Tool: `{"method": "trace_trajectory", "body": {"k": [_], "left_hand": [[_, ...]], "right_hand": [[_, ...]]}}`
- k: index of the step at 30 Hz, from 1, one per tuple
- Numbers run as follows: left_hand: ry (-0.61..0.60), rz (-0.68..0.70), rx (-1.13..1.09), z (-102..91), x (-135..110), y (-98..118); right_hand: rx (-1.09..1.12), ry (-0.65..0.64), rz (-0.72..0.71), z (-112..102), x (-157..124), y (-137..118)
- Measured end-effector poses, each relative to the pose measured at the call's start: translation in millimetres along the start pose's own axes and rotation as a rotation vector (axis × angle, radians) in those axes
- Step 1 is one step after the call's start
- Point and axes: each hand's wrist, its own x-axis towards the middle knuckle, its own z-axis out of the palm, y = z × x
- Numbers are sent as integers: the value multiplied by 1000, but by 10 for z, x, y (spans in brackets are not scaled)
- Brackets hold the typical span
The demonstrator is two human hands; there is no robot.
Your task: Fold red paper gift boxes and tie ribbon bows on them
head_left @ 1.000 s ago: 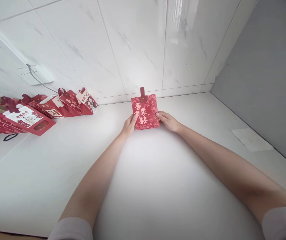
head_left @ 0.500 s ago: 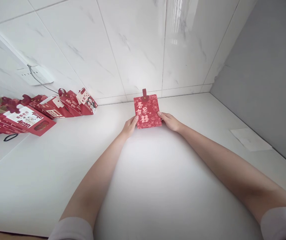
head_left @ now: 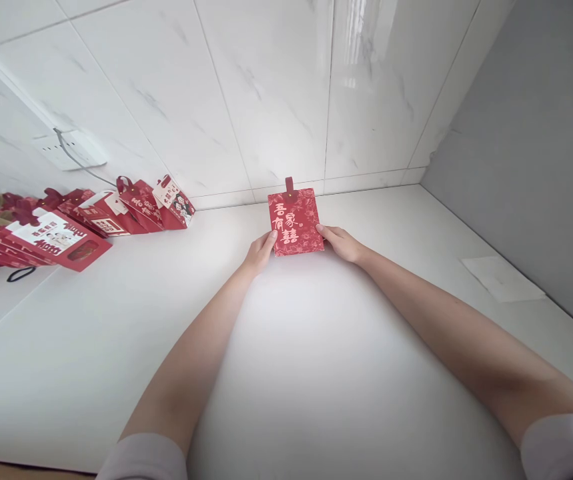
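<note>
Gripping one red bag (head_left: 309,217) by its two side edges, the left hand (head_left: 259,253) and right hand (head_left: 343,244) are both closed on it, thumbs laid over the front face; the fingers behind are largely hidden. The bag is located at the far middle of the white counter (head_left: 326,373), near the foot of the tiled wall (head_left: 266,100). Its printed face, bearing pale characters over a floral pattern, is turned toward the wearer, and a dark red strap (head_left: 289,185) rises from the top edge. Whether the bag's bottom edge touches the counter cannot be told. At the far left, well apart from the hands, stands a leaning row of red and white bags (head_left: 139,207), overlapping one another along the wall. A black loop (head_left: 21,274) lies just on the near side of that row. Above it, a grey cable (head_left: 81,164) hangs from a wall socket (head_left: 97,155). On the right, a thin white sheet (head_left: 503,279) lies flat on the counter beside a grey panel (head_left: 531,173). Pale sleeves (head_left: 143,459) end at both forearms.
</note>
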Motion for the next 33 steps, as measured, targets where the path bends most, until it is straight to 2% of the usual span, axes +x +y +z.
{"method": "trace_trajectory", "body": {"k": [15, 33], "left_hand": [[5, -6, -7, 5, 3, -9], [-3, -14, 11, 0, -8, 24]], "right_hand": [[16, 44, 27, 7, 0, -10], [10, 34, 19, 1, -16, -28]]}}
